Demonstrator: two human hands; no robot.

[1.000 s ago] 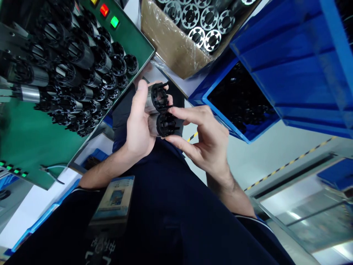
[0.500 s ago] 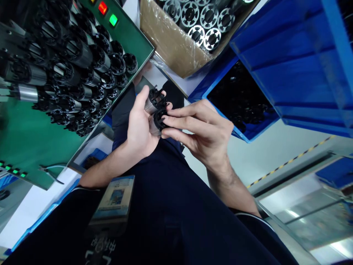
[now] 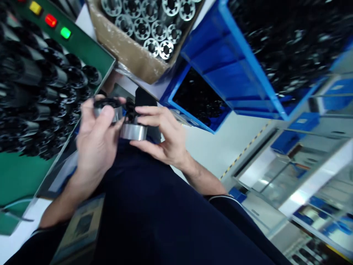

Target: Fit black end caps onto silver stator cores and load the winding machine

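Note:
My left hand (image 3: 96, 136) is wrapped round a metal cylinder with a black slotted end (image 3: 116, 113), its thumb across the top. Just to the right, my right hand (image 3: 162, 134) grips a second metal cylinder (image 3: 134, 131) between thumb and fingers. Black plastic shows at the upper end of that second cylinder, partly behind my fingers. The two cylinders are side by side, close together, in front of my dark clothing. Motion blurs the left cylinder.
Many similar cylinders with black ends crowd the green bench (image 3: 13, 173) at left. A cardboard box (image 3: 132, 62) of metal cores stands at top. Blue bins (image 3: 202, 127) with black parts are at upper right. Pliers (image 3: 16, 217) lie at lower left.
Both hands have shifted left in the view. The left hand has turned from palm up to thumb on top, and the right hand now holds one cylinder apart from the left palm. The camera view has swung.

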